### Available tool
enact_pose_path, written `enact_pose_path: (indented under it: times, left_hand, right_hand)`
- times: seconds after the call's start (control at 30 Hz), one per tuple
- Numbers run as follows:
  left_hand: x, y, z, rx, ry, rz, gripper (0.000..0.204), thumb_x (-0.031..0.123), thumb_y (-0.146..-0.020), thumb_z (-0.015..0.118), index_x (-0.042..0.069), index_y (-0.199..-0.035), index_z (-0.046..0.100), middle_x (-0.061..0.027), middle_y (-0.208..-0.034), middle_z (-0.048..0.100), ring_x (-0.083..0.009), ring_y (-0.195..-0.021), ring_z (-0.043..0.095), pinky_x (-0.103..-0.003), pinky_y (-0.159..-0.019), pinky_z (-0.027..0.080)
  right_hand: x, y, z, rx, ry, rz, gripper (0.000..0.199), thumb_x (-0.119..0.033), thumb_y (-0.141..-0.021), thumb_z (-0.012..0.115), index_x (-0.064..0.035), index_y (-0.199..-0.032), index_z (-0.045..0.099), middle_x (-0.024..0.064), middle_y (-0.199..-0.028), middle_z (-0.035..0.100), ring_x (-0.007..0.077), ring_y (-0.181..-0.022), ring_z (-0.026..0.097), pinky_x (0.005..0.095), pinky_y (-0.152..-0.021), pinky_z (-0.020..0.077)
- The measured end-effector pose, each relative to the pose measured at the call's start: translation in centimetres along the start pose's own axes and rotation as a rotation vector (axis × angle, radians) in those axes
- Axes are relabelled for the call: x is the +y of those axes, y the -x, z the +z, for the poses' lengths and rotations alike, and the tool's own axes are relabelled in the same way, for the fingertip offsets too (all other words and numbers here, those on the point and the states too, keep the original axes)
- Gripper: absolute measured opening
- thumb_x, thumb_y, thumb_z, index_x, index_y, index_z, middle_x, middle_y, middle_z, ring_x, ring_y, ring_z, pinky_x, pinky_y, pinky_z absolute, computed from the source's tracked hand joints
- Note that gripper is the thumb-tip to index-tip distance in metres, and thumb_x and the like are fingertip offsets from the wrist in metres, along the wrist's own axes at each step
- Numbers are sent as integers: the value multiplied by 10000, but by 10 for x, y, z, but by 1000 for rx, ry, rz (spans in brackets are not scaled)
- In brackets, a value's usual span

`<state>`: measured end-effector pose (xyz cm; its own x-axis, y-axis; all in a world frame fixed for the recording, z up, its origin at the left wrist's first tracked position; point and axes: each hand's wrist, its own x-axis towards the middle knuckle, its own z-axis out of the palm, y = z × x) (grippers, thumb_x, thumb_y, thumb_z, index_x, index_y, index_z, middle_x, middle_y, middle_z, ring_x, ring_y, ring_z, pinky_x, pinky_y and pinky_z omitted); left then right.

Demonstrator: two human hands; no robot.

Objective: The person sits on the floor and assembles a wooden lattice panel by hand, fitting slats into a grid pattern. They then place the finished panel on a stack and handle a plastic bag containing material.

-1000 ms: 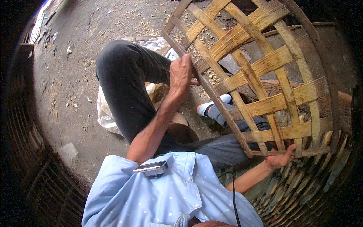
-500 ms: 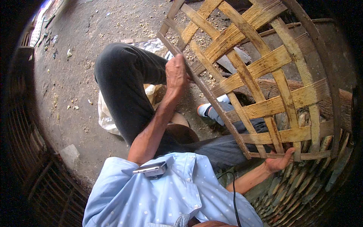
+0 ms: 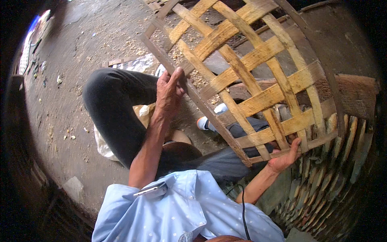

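Right of centre, woven panel (image 3: 258,101) held up: left hand (image 3: 168,90) clamped on its left rim (image 3: 213,117), right hand (image 3: 282,160) gripping its near edge (image 3: 320,141). Strips (image 3: 217,38) already interlaced, gaps open; can't tell if anything's left.

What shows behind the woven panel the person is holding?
The gaps in the woven panel show part of a dark trouser leg, brown wood and pale scraps on the floor. Its strips cover other parts of the leg and wood, so those cannot be seen.
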<state>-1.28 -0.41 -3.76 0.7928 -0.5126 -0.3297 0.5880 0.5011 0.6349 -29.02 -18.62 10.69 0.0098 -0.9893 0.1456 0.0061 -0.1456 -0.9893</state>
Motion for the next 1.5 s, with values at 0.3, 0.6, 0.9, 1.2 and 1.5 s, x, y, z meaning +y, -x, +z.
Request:
enact_pose_path:
  times: [0.3, 0.6, 0.9, 1.2, 1.5]
  left_hand:
    - [-5, 7, 9, -33, -22, -134, 322, 374, -972, 616, 55, -997, 580, -72, -802, 679, -117, -595, 634, -196, -491, 500]
    - [9, 21, 21, -179, -268, -175, 346, 216, -891, 719, 0, -1107, 557, -81, -1001, 660, -160, -837, 668, -289, -734, 581]
    - [-7, 1, 8, -42, -95, -234, 825, 634, -951, 439, -7, -1449, 293, -233, -1385, 459, -340, -1036, 641, -464, -829, 568]
    - [32, 22, 23, -27, 318, -254, 910, 677, -857, 476, -44, -1404, 378, -308, -1281, 486, -544, -1191, 511, -688, -955, 451]
    - [49, 22, 17, -343, 498, 68, 940, 480, -750, 590, -46, -1467, 287, -265, -1206, 520, -448, -1179, 536, -566, -994, 503]
  right_hand:
    - [-6, 6, 6, -23, -31, 9, 662, -343, -879, 724, -22, -1383, 440, 145, -1281, 558, 255, -1104, 586, 391, -770, 546]
    - [-4, 10, 11, -43, -25, 22, 599, -365, -915, 676, 40, -1320, 499, 162, -1256, 570, 240, -930, 671, 351, -574, 586]
    - [27, 47, 15, -437, 478, -478, 443, -273, -961, 606, 140, -1119, 596, 237, -1087, 676, 296, -899, 699, 405, -721, 603]
    - [30, 59, 57, -1394, 745, -1046, 400, -98, -894, 561, 2, -1279, 594, 177, -1295, 614, 346, -1233, 579, 486, -1001, 498]
    - [18, -1, 61, -838, 809, -678, 706, -89, -862, 584, -83, -1516, 318, 158, -1574, 296, 325, -1449, 305, 596, -1124, 280]
